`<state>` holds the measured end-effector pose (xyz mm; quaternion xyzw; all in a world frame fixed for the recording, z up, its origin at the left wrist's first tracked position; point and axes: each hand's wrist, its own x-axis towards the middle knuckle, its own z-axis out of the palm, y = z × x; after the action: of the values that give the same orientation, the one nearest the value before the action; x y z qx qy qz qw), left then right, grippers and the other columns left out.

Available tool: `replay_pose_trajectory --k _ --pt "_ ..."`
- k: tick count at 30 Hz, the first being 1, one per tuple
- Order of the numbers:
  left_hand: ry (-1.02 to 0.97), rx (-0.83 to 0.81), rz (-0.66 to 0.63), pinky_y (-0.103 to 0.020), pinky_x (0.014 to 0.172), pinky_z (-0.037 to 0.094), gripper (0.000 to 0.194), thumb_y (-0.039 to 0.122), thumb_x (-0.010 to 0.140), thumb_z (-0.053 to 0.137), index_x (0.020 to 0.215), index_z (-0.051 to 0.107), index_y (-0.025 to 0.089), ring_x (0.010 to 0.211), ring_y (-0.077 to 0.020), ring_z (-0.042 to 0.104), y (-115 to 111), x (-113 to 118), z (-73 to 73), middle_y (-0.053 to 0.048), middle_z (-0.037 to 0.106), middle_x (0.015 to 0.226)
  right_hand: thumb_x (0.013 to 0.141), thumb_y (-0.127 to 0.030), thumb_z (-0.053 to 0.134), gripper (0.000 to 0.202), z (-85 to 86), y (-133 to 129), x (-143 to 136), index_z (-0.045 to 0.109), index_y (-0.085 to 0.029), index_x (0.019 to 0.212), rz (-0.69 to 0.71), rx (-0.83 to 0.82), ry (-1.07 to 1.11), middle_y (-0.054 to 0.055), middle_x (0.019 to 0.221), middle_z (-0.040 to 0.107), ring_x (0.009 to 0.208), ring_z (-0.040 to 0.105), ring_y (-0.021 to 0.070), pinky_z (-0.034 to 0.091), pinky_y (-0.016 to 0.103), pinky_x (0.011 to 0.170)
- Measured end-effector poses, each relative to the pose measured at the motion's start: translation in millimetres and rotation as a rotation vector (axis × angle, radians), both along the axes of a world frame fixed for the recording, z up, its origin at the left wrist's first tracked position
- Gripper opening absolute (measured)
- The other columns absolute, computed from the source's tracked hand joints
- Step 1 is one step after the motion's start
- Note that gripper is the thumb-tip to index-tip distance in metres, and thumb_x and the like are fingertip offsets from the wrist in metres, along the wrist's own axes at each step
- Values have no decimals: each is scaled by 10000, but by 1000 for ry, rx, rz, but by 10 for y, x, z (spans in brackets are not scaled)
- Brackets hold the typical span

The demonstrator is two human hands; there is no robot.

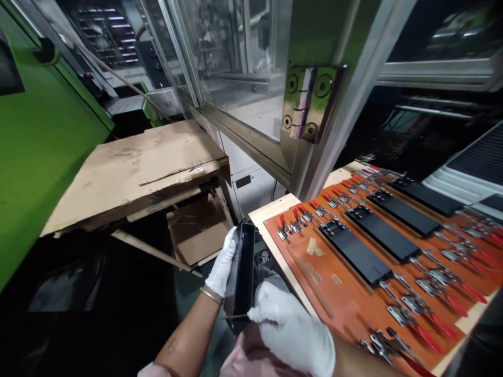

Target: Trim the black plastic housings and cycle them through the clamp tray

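Observation:
A long black open-topped plastic housing (245, 267) points away from my body, its hollow side facing up. My left hand (225, 264), in a white glove, wraps round its left wall. On the other side my right hand (288, 324), gloved too, is closed on a thin dark tool (233, 317). The tool's shaft crosses the near end of the housing; the glove hides its handle, and its exact kind cannot be made out.
To the right, an orange fixture board (314, 283) carries several flat black parts (353, 248) between red-handled toggle clamps (418, 314). A cardboard-covered table (118, 167) stands on the left beside a green machine (47, 120). A framed glass door (243, 131) with a metal hinge (312, 104) juts in ahead.

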<state>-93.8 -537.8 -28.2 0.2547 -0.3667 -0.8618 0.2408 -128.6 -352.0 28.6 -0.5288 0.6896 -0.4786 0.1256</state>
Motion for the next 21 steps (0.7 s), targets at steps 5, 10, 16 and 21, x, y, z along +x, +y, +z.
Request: replay_pose_trajectory --k 5,10,16,21 --pt "40 31 -70 -356 1227 253 507 453 815 734 1277 637 268 1410 -237 412 64 -35 45 -7 588 1422 745 -41 484 252 6 -20 -208 638 -240 723 -82 -28 -89 7 760 595 725 578 163 499 274 705" --pt "18 96 9 -341 1223 270 474 412 833 730 1270 640 255 1404 -218 422 29 -34 43 6 626 1379 780 -37 477 251 70 -11 -229 645 -223 766 -99 -23 -112 28 806 619 760 595 166 513 285 728" --pt "18 62 30 -284 1211 275 451 444 874 673 1289 625 275 1422 -171 390 -55 -17 -42 32 575 1436 773 6 442 277 6 29 -22 616 -208 765 40 -15 -69 28 835 599 793 576 156 481 274 725" --pt "-9 47 83 -271 1208 271 446 421 866 691 1277 635 258 1426 -174 384 -92 -4 -71 28 564 1447 762 3 437 266 -57 40 21 618 -191 735 49 84 -183 14 803 546 763 560 137 451 250 692"
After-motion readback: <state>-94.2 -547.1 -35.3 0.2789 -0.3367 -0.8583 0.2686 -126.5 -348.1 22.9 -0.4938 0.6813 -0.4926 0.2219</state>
